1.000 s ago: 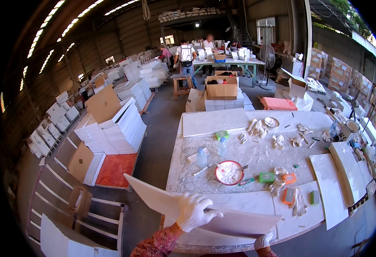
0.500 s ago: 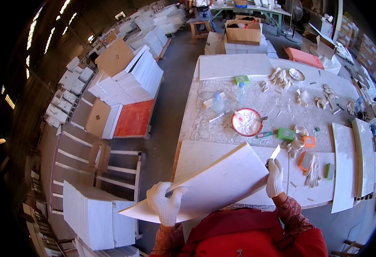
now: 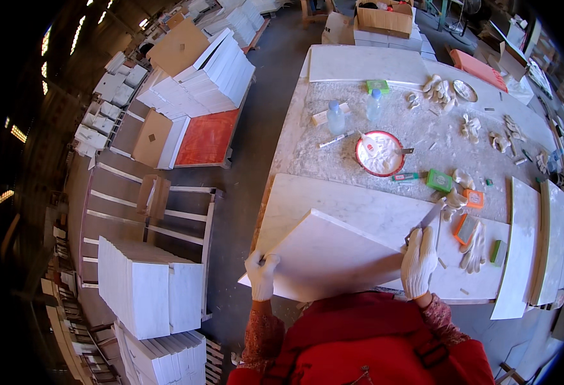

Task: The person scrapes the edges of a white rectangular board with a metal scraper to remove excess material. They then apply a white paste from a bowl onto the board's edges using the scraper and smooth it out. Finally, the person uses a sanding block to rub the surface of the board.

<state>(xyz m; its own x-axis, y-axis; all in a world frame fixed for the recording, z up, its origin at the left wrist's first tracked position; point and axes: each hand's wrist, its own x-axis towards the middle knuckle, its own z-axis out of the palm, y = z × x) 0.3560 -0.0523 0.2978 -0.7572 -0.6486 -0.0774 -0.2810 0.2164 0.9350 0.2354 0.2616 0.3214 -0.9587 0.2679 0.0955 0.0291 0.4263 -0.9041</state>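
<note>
My left hand (image 3: 262, 274), in a white knit glove, grips the left edge of a white marble tile (image 3: 336, 253). The tile is tilted up in front of my body, over another pale slab (image 3: 372, 202) lying flat on the worktable. At the tile's right edge is my gloved right hand (image 3: 419, 262), closed round a flat-bladed knife (image 3: 434, 213). Its blade points away from me, and its handle is mostly hidden in the fingers. Whether the right hand also bears the tile's weight cannot be seen.
On the dusty worktable (image 3: 295, 151) stand a red-rimmed bowl of white paste (image 3: 380, 154) and two plastic bottles (image 3: 336, 119). Green box (image 3: 439, 180), orange-sided block (image 3: 466, 229) and loose gloves (image 3: 473, 253) lie rightward. Tile stacks (image 3: 134, 285) and a red-topped pallet (image 3: 207, 138) are at left.
The tile has swung round and come lower and nearer my body, its tilt changed. My left hand has shifted up along its left edge. My view has also moved.
</note>
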